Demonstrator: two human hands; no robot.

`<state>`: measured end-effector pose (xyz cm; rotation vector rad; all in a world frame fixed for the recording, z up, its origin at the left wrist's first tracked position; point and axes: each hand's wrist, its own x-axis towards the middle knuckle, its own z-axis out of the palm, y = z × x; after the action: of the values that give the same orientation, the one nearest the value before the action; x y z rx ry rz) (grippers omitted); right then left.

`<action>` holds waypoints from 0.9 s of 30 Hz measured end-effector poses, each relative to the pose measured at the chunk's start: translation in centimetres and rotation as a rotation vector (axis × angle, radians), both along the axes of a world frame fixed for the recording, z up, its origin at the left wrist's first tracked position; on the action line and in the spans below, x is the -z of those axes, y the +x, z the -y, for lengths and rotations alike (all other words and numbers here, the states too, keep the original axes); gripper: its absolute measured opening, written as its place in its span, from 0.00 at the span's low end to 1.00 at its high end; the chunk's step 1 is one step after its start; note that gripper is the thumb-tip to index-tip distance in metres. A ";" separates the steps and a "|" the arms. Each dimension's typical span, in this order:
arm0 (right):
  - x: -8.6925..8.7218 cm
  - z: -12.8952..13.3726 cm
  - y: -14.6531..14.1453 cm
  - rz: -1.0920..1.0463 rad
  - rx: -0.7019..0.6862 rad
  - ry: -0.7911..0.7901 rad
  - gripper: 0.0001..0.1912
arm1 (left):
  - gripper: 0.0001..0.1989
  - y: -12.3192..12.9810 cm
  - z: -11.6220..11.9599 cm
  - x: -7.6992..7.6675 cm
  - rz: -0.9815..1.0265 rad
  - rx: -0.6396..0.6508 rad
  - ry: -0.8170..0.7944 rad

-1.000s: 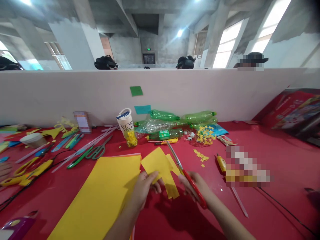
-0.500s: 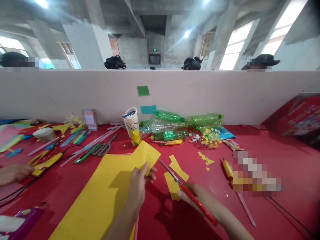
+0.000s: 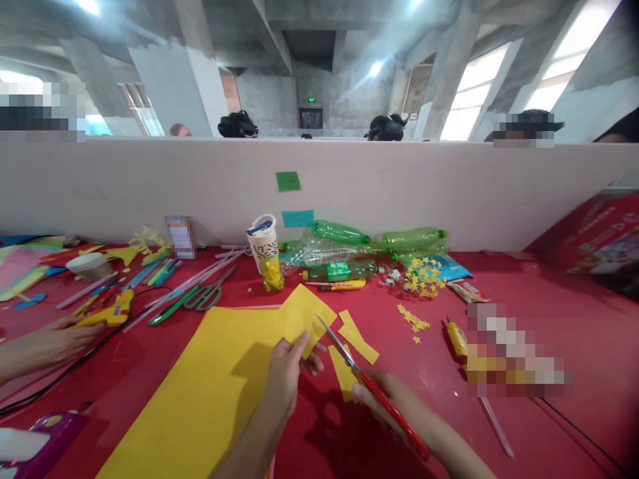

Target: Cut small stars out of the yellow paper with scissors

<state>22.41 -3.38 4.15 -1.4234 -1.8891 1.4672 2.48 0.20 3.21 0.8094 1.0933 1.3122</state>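
Between the thumb and fingers of my left hand is a small piece of yellow paper, held up off the table. My right hand grips red-handled scissors, their blades pointing up and left. The blade tips overlap the right part of the held piece in view; I cannot tell whether they touch it. Below my left forearm lies a large yellow sheet. Cut yellow strips rest on the red table beside the blades, one partly behind my right hand.
Plastic bottles, a white cup and yellow paper stars stand or lie along the partition. At left, another person's hand holds a yellow glue gun. A second yellow glue gun lies at right.
My left hand has moved the yellow piece right, towards the scissors, so the blade tips now overlap it in view. The other person's glue gun has turned and moved.
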 end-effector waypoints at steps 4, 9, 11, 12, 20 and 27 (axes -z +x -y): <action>0.6 0.2 -0.4 -0.063 0.066 -0.098 0.22 | 0.14 0.0 0.0 0.2 0.012 0.005 0.001; 0.4 0.1 -1.0 -0.109 0.117 -0.186 0.23 | 0.14 0.0 0.1 0.2 0.022 0.003 0.012; 0.4 0.1 -1.1 -0.106 0.126 -0.208 0.24 | 0.15 0.0 0.1 0.1 0.031 0.005 0.009; 0.3 0.1 -1.1 -0.101 0.128 -0.206 0.24 | 0.15 0.0 0.0 0.1 0.035 0.004 0.006; 0.1 0.0 -1.0 -0.044 0.103 -0.144 0.26 | 0.16 -0.5 -0.2 -0.1 0.016 -0.003 -0.002; 0.2 0.2 -1.0 -0.023 0.101 -0.086 0.26 | 0.17 -0.5 -0.2 0.0 -0.031 0.027 -0.010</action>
<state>21.41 -3.63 3.94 -1.5110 -1.7331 1.5257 1.98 0.37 3.25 0.8370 1.1093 1.2743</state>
